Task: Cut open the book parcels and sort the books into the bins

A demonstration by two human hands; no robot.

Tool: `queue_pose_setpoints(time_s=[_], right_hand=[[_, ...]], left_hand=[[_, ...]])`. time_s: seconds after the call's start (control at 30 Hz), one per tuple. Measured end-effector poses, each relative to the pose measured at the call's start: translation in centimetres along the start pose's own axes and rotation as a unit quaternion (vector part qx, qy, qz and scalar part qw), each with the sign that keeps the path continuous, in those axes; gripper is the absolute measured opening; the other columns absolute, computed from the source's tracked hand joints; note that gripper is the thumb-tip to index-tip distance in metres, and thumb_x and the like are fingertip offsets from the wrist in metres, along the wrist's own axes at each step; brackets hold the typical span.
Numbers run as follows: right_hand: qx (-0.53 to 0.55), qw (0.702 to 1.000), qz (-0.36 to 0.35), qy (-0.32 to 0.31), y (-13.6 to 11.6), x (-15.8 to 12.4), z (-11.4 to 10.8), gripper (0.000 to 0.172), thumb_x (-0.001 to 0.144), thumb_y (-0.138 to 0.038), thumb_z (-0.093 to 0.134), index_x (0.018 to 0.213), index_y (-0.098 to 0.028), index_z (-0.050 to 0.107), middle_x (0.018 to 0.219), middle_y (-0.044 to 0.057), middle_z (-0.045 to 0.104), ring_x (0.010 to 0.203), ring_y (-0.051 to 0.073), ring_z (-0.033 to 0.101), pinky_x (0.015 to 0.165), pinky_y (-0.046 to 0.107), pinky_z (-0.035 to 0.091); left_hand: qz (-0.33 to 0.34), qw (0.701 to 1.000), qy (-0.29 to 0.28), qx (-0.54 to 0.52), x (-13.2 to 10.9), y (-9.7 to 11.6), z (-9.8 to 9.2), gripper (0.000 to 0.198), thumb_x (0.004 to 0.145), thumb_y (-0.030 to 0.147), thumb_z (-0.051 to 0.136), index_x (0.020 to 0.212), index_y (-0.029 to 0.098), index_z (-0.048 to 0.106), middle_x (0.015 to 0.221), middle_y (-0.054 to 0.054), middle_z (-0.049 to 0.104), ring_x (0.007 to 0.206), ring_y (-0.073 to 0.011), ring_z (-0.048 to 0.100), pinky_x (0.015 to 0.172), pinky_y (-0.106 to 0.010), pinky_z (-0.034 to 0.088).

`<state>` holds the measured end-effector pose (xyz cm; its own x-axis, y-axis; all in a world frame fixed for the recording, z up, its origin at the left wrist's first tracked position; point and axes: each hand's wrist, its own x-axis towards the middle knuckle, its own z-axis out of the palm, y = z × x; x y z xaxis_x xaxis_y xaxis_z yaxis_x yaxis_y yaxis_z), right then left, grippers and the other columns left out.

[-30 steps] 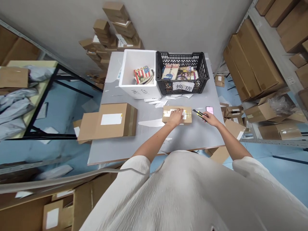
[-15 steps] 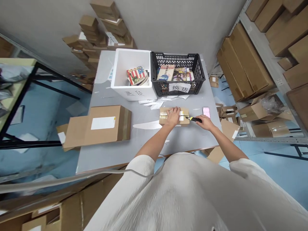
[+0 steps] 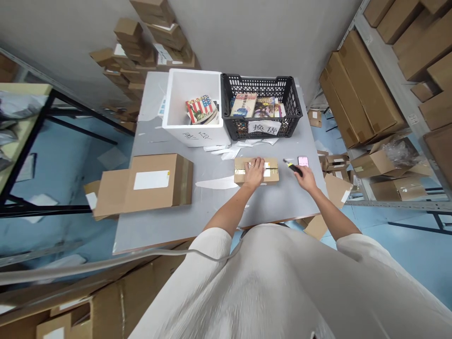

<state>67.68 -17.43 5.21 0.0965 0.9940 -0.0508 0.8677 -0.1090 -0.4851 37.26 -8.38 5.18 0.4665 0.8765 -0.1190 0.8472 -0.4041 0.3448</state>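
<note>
A small taped cardboard parcel (image 3: 271, 170) lies on the grey table (image 3: 169, 221). My left hand (image 3: 254, 173) rests flat on top of it, fingers stretched out. My right hand (image 3: 308, 178) is closed round a black and yellow utility knife (image 3: 293, 167), held just right of the parcel with the blade end pointing toward it. A pink phone (image 3: 302, 161) lies on the table right beside that hand.
A white foam box (image 3: 194, 134) and a black plastic crate (image 3: 261, 87), both holding books, stand at the table's far side. Paper scraps (image 3: 226, 151) lie before them. A larger flat carton (image 3: 144, 182) sits left. Shelves of cartons (image 3: 356, 99) line the right.
My right hand drew the knife to the parcel's right end half a second ago, then pulled it back to the right. The left hand stayed on the parcel.
</note>
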Motion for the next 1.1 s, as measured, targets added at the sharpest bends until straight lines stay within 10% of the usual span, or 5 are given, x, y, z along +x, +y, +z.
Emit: queue_pose_setpoints(time_s=[0.27,0.5,0.77,1.1], right_hand=[[0.038,0.999,0.025,0.019,1.1,0.7,-0.6,0.057,0.106,-0.06,0.06,0.145,-0.021,0.072,0.135,0.021,0.074,0.131,0.043,0.064,0.116,0.059,0.053],[0.088,0.995,-0.054,-0.017,-4.0,5.0,2.2,0.054,0.105,-0.063,0.061,0.141,-0.024,0.075,0.138,0.017,0.076,0.132,0.04,0.066,0.117,0.057,0.054],[0.048,0.987,-0.107,-0.114,-10.2,10.8,5.2,0.048,0.1,-0.046,0.065,0.14,-0.022,0.075,0.145,0.017,0.078,0.139,0.043,0.064,0.121,0.062,0.048],[0.01,0.993,-0.049,-0.103,-8.8,6.8,3.7,0.047,0.101,-0.046,0.063,0.139,-0.02,0.076,0.143,0.02,0.078,0.133,0.044,0.068,0.119,0.062,0.05]], left_hand=[[-0.003,1.0,0.0,-0.01,-0.3,0.3,-0.4,0.069,0.11,0.029,0.04,0.179,0.021,0.041,0.187,-0.02,0.041,0.172,-0.0365,0.037,0.137,-0.066,0.026],[-0.038,0.999,-0.007,-0.012,-4.0,-2.5,-1.7,0.062,0.11,0.048,0.056,0.168,0.025,0.053,0.183,-0.019,0.043,0.169,-0.0382,0.039,0.136,-0.058,0.032],[-0.046,0.997,-0.03,-0.046,-8.5,-4.3,-1.7,0.038,0.115,0.029,0.046,0.147,0.029,0.065,0.146,-0.013,0.067,0.121,-0.0309,0.072,0.102,-0.045,0.06],[-0.024,0.997,-0.025,-0.062,-8.2,-4.0,-0.5,0.034,0.113,0.026,0.045,0.137,0.023,0.07,0.154,-0.015,0.063,0.123,-0.0302,0.073,0.105,-0.046,0.062]])
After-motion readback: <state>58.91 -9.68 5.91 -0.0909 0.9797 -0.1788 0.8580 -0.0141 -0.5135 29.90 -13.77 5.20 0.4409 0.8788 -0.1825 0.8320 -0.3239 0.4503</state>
